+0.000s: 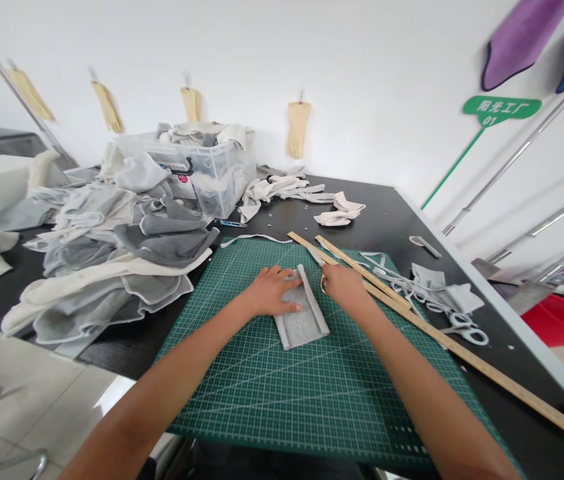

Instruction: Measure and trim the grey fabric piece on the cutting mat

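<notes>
A small grey fabric piece (303, 323) with a white edge strip lies on the green cutting mat (287, 393). My left hand (273, 291) lies flat on the fabric's upper left part, fingers stretched out. My right hand (343, 284) is closed round the gold handles of a pair of scissors (316, 257), whose blades point away at the fabric's top right edge.
Two long wooden rulers (412, 313) run diagonally along the mat's right side. White scissors (465, 328) and fabric scraps (432, 285) lie to the right. A heap of grey and cream cloth (117, 253) and a clear plastic bin (212, 170) stand at the left and back.
</notes>
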`<state>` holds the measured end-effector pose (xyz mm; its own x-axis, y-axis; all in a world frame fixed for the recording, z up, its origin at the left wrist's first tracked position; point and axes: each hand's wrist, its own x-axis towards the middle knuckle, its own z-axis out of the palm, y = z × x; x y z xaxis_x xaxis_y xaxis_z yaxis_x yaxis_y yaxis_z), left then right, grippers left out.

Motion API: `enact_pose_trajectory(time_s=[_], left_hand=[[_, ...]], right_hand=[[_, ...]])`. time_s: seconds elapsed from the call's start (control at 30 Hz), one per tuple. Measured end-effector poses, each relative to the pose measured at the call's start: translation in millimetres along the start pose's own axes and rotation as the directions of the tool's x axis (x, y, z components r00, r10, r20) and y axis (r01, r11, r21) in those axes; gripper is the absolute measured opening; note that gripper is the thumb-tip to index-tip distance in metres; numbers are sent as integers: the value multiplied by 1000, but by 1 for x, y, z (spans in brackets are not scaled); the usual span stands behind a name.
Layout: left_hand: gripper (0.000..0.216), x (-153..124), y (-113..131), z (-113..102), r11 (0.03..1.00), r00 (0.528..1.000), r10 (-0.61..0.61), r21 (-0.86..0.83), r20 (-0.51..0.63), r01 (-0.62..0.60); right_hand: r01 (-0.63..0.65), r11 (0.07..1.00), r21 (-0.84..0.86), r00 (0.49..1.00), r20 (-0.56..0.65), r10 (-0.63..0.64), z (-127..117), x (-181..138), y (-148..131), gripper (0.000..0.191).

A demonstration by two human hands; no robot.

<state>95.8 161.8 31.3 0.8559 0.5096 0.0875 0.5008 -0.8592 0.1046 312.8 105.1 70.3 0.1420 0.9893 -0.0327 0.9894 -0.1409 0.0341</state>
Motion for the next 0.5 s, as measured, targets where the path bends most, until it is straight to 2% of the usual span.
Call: enact_pose_trajectory(time_s=[0.1,0.17,0.23,0.3,0.37,0.43,0.5], left_hand=[[70,1,-2,-2,1000,1000,28,-2,0,-28],[68,2,-5,-3,998,998,60,-15,3,-59],[63,2,-11,-3,996,996,89,-35,16,-88],[58,2,-22,-3,992,993,112,-62,46,-109],[65,0,-37,-2,989,990,115,-99,76,-108],[75,-3,-53,-1,992,994,55,-120,98,-43],[75,-6,-67,-1,992,990,-11,-125,140,29]], right_hand=[[103,993,49,995,-12,-103,-6,-3,-11,25],[236,966,105,971,2,-238,-9,-6,-21,23],[400,900,176,910,38,-412,-10,-9,-29,17],[496,839,222,851,68,-521,-8,-11,-32,15],[498,838,220,846,89,-526,-6,-12,-30,16],[437,880,184,881,109,-460,-4,-11,-25,18],[368,918,148,912,136,-388,-3,-10,-19,21]])
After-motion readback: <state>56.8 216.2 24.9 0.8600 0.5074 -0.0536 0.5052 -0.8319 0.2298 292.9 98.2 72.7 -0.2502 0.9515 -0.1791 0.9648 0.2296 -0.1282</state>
